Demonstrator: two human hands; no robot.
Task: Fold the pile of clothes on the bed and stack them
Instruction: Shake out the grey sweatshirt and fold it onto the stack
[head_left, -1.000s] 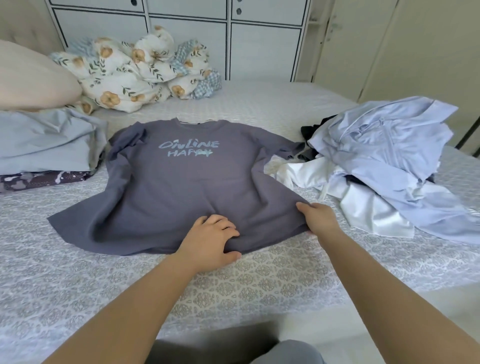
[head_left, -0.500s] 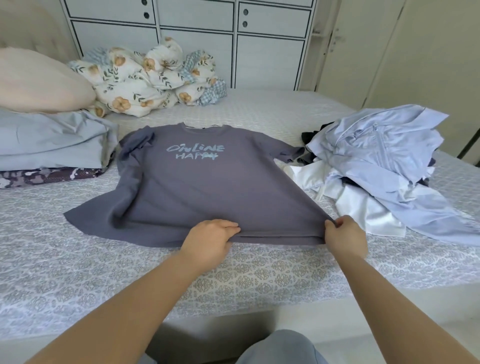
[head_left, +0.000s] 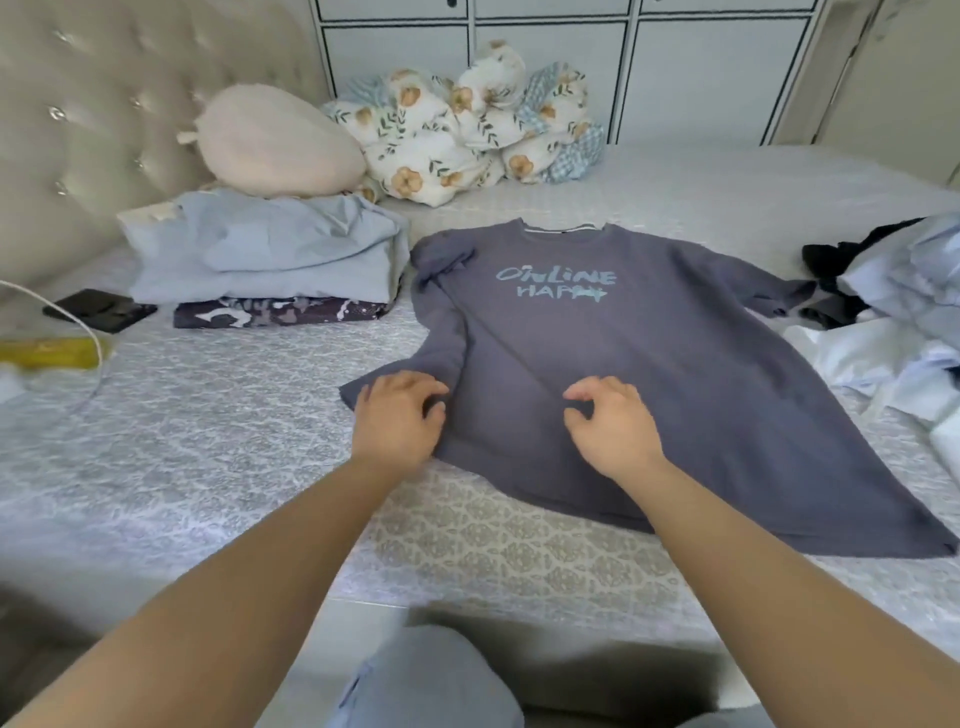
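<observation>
A grey-blue sweatshirt (head_left: 649, 364) with pale "ONLINE HAPPY" lettering lies spread face up on the patterned bed (head_left: 208, 431). My left hand (head_left: 397, 423) sits at its lower left, fingers curled onto the end of the left sleeve. My right hand (head_left: 613, 423) is over the lower front of the shirt, its fingers loosely bent and thumb and forefinger slightly apart. A folded stack (head_left: 260, 260) of light blue garments over a dark patterned one lies left of the shirt. The unfolded pile (head_left: 904, 291) of pale blue, white and black clothes is at the right edge.
A cream pillow (head_left: 275, 145) and a floral quilt bundle (head_left: 457, 135) sit at the back, before the tufted headboard (head_left: 78, 130) and white cupboards. A black phone (head_left: 98, 310), a white cable (head_left: 78, 322) and a yellow object (head_left: 47, 352) lie far left.
Both hands have left the sweatshirt's bottom hem and moved left. The left one is now on the left sleeve, the right one over the shirt front. The view has swung left.
</observation>
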